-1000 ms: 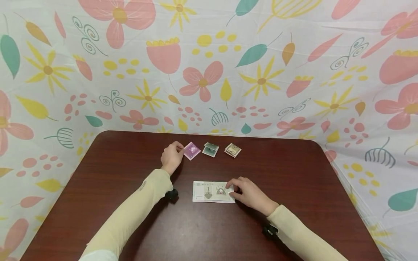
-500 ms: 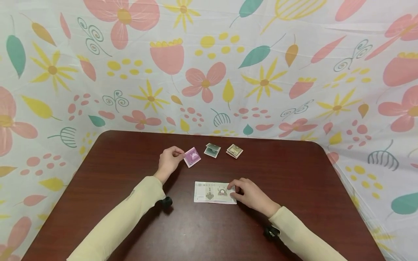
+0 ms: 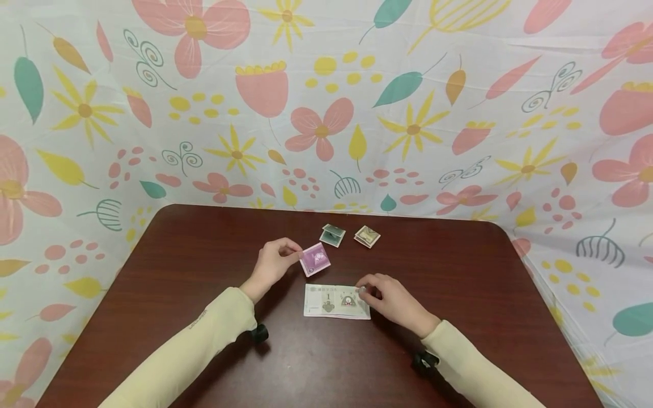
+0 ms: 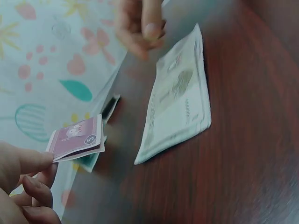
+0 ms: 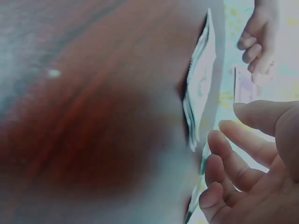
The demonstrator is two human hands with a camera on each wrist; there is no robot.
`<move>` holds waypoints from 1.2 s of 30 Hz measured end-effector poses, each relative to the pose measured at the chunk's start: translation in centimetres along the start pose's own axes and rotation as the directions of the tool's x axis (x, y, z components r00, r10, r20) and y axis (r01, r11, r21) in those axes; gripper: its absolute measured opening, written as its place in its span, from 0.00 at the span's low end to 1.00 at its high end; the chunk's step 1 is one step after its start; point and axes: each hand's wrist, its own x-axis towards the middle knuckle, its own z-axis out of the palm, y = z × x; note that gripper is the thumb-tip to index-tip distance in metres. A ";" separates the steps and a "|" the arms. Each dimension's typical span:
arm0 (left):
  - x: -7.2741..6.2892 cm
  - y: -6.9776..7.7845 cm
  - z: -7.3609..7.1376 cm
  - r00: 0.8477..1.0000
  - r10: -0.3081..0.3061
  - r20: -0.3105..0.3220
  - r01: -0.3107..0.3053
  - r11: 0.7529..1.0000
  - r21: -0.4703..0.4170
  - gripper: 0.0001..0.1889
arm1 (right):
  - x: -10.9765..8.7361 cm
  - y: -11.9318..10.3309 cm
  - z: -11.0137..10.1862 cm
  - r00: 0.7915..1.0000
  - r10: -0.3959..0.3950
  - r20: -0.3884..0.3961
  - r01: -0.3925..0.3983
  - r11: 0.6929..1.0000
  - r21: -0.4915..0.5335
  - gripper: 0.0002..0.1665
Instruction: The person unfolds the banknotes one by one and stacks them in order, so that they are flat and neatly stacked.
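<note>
Two hands over a dark tabletop (image 3: 204,243), with small folded banknotes at the back: a green folded note (image 3: 332,236) and, to its right, a yellow-brown folded note (image 3: 367,237) stand just apart near the rear edge, while a flat stack of notes (image 3: 336,301) lies nearer the person, marked with a 1. The purple folded note (image 3: 316,260), marked with a 5, is between the green note and the stack, at the fingertips of the left hand (image 3: 274,262); thumb and index finger pinch it by one corner, and the left wrist view shows it raised off the wood. The right hand (image 3: 395,299) is at the right end of the stack, its thumb and fingers apart and gently bent with nothing between them; whether a fingertip touches the paper cannot be told. The paper is thin and creased, the purple note a small square with layers parted at one side, the stack a long rectangle with slightly uneven edges; the wood is reddish, grained and glossy. A floral cloth (image 3: 326,73) rises behind the table's rounded rear corners and limits reach beyond that edge; pale sleeves (image 3: 189,351) come in from the front, and the tabletop extends outward past both hands to its slanting sides
</note>
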 end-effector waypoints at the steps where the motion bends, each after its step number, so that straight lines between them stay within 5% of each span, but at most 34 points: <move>1: -0.2 0.3 0.1 1.000 0.008 0.011 -0.008 1.000 -0.006 0.02 | 0.1 -0.1 -0.1 1.000 0.000 -0.007 0.000 1.000 0.004 0.08; 10: -2.1 1.5 1.4 0.989 0.067 0.132 -0.064 0.998 -0.026 0.02 | 0.8 -0.9 -0.7 0.996 -0.027 -0.084 0.030 0.999 0.032 0.09; 22: -3.3 2.4 2.6 0.946 0.107 0.307 -0.096 0.994 -0.049 0.03 | 1.3 -1.9 -0.6 0.994 -0.001 -0.111 0.012 0.995 0.100 0.09; 36: -4.0 2.1 3.4 0.935 0.148 0.322 -0.136 0.989 -0.059 0.02 | 1.2 -2.2 -0.5 0.998 -0.007 -0.056 0.015 0.990 0.143 0.07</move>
